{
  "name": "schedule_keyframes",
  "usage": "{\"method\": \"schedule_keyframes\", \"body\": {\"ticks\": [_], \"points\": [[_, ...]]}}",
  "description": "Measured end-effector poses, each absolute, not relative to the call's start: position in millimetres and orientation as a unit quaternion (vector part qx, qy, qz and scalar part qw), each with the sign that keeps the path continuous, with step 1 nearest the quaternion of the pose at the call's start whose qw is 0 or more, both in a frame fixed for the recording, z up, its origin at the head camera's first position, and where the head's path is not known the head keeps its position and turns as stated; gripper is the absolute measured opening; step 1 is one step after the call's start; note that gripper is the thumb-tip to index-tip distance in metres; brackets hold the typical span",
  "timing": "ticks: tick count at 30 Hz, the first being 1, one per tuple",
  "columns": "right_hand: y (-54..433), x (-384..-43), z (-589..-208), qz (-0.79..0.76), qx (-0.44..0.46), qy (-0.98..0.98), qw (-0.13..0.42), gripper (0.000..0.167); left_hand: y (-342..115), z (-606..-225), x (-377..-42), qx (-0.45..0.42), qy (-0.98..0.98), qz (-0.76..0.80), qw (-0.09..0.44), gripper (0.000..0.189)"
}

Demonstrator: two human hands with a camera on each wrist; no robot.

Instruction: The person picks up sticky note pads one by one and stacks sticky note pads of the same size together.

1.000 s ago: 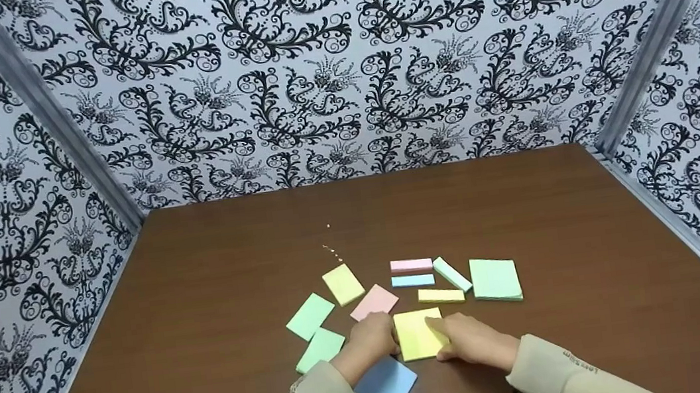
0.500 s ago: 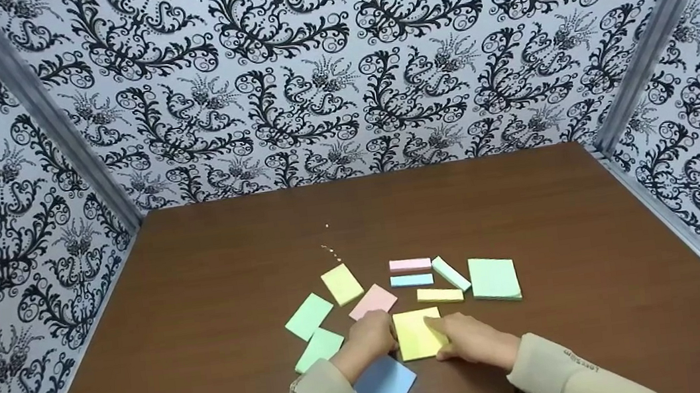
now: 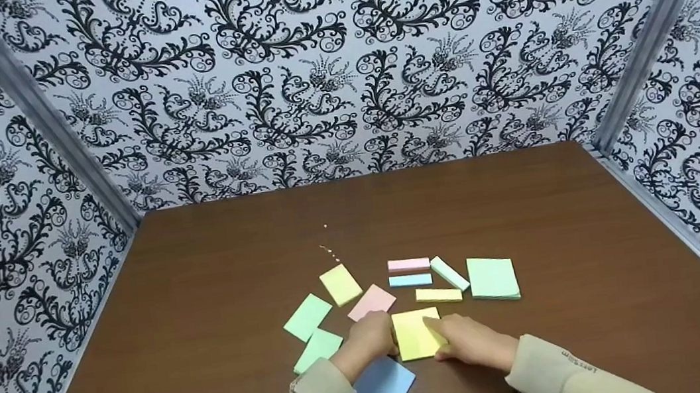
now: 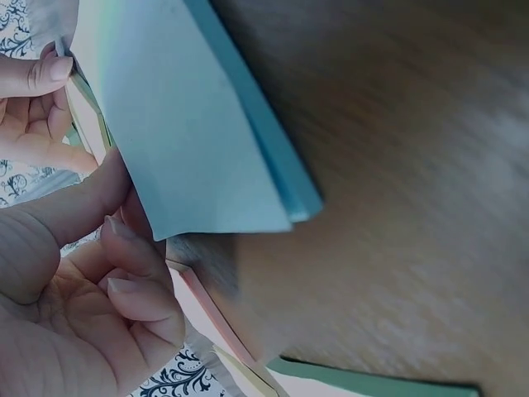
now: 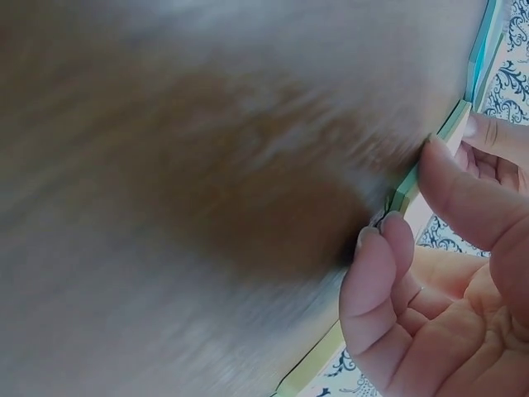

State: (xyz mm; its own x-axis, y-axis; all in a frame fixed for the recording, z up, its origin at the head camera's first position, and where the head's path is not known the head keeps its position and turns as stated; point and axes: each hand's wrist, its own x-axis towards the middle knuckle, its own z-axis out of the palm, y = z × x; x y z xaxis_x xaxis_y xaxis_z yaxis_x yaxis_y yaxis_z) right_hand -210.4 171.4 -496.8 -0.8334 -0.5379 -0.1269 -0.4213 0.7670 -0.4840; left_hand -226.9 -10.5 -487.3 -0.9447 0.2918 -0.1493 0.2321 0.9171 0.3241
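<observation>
A yellow sticky note pad (image 3: 416, 342) lies flat on the brown table between my two hands. My left hand (image 3: 371, 337) holds its left side with fingers curled. On the opposite side, my right hand (image 3: 474, 339) grips the right edge, one finger lying over the top. In the right wrist view, thumbs of both hands meet the edge of this pad (image 5: 409, 186). A blue sticky note pad (image 3: 387, 389) sits just below the left hand, partly under the left sleeve. It fills much of the left wrist view, where this blue pad (image 4: 190, 141) overlaps the left fingers.
Pink (image 3: 373, 301), pale yellow (image 3: 341, 284) and green pads (image 3: 308, 317) lie to the left. Behind the yellow pad are narrow pink (image 3: 408, 265), blue (image 3: 410, 280), mint (image 3: 449, 273) and yellow strip pads (image 3: 439, 295). A mint square pad (image 3: 492, 278) lies right. Patterned walls enclose the table.
Both hands and the yellow sticky note pad keep their places; only the head view has shifted very slightly.
</observation>
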Motion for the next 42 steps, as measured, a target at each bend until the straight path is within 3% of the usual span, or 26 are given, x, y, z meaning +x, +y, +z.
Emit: {"method": "schedule_keyframes", "body": {"ticks": [10,18,42], "points": [[171.4,-210.3,-497.2,-0.223,-0.267,0.931,0.114,0.054,-10.9,-484.5,-226.4,0.155,0.966,0.166,0.125,0.028],[170.7,-211.1,-497.0,-0.222,-0.266,0.931,0.115,0.062,-17.7,-476.1,-229.6,0.194,0.947,0.198,0.16,0.026],[173.5,-215.0,-496.5,-0.231,-0.276,0.923,0.136,0.061,-0.1,-480.8,-225.0,0.121,0.983,0.096,0.096,0.026]]}}
